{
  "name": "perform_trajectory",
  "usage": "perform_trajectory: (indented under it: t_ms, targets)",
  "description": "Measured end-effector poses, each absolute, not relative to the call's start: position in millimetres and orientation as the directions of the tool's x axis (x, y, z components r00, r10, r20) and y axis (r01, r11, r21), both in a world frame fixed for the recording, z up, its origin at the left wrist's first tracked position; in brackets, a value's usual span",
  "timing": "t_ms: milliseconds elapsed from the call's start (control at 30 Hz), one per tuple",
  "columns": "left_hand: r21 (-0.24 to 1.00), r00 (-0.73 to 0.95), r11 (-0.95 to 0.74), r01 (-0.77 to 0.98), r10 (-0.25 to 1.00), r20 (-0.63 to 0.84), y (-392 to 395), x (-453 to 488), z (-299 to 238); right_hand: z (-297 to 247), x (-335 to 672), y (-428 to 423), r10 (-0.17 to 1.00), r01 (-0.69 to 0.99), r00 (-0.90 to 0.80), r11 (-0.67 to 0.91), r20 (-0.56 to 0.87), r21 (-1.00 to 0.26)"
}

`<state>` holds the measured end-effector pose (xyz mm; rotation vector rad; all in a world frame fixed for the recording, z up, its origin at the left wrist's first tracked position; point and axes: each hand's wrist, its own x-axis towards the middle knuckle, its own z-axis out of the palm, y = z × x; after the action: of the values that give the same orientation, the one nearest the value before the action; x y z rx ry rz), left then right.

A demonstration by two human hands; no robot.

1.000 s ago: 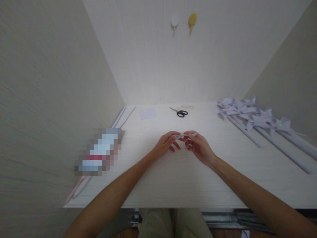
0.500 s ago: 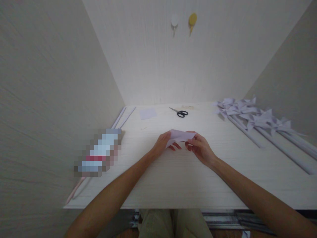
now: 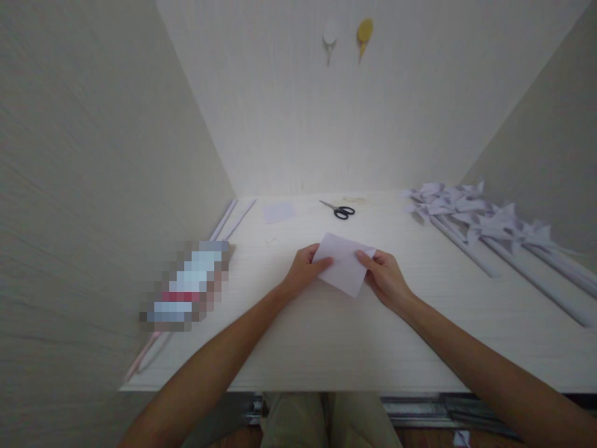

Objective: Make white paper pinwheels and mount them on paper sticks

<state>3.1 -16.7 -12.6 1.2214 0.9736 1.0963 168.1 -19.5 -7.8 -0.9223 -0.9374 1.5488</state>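
A square sheet of pale lilac-white paper (image 3: 344, 269) is held above the table's middle, tilted so that its face shows. My left hand (image 3: 304, 269) grips its left edge, thumb on top and fingers behind. At the opposite edge my right hand (image 3: 385, 275) pinches it the same way; the fingers beneath are partly hidden by the sheet. Beyond the hands lie scissors with black handles (image 3: 344, 212), their blades pointing left. Another flat square of paper (image 3: 278, 212) rests on the table to the left of them.
Several paper pinwheels (image 3: 494, 224) on rolled paper sticks lie at the right. Along the left wall are thin paper rods (image 3: 240, 219) and a pixelated item (image 3: 186, 286). A white hook (image 3: 330, 32) and a yellow hook (image 3: 365, 31) are on the back wall. The white table (image 3: 298, 348) ends near my lap.
The paper in my hands has gone from curved and seen nearly edge-on to flat with its face toward me. Both thumbs now lie on top of it.
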Motion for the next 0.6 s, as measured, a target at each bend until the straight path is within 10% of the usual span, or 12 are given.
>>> perform_trajectory:
  t_ms: [600]
  targets:
    - [0.992,0.253,0.021,-0.125,0.967,0.012,-19.9,3.7,-9.7,-5.6,170.1,-18.4,0.98,-0.345,-0.163,-0.164,-0.113,-0.924]
